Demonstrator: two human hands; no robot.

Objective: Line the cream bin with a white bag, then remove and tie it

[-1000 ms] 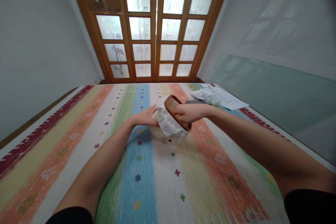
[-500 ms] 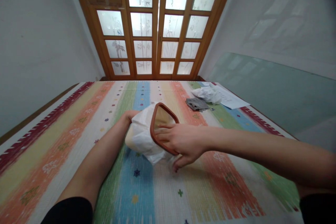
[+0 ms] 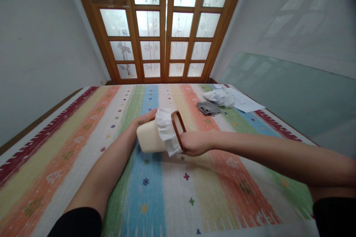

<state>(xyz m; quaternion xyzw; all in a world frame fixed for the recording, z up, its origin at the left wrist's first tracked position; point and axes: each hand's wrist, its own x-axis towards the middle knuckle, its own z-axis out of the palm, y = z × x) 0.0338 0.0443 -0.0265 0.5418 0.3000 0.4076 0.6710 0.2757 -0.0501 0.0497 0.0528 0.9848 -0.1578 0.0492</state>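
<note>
A small cream trash bin [image 3: 150, 137] lies tilted on its side above the striped cloth, its mouth facing right. A white plastic bag [image 3: 166, 129] lines it and folds out over the upper wall. Around the mouth sits a brown rim ring [image 3: 179, 129]. My left hand [image 3: 147, 117] holds the bin from its far side, fingers along the wall and partly hidden. Through the ring, my right hand [image 3: 194, 143] reaches into the lined mouth; its fingers are out of sight inside.
A striped, patterned cloth [image 3: 111, 177] covers the table. At the back right lie a folded grey cloth [image 3: 208, 108], a crumpled white plastic bag [image 3: 219, 97] and printed paper sheets [image 3: 246, 102]. A glass panel [image 3: 278, 85] leans at the right wall. Wooden doors [image 3: 167, 44] stand behind.
The bin has turned so its mouth faces more to the right and more of its cream wall shows. My right hand has pushed deeper inside. The bag's loose edge hangs less low.
</note>
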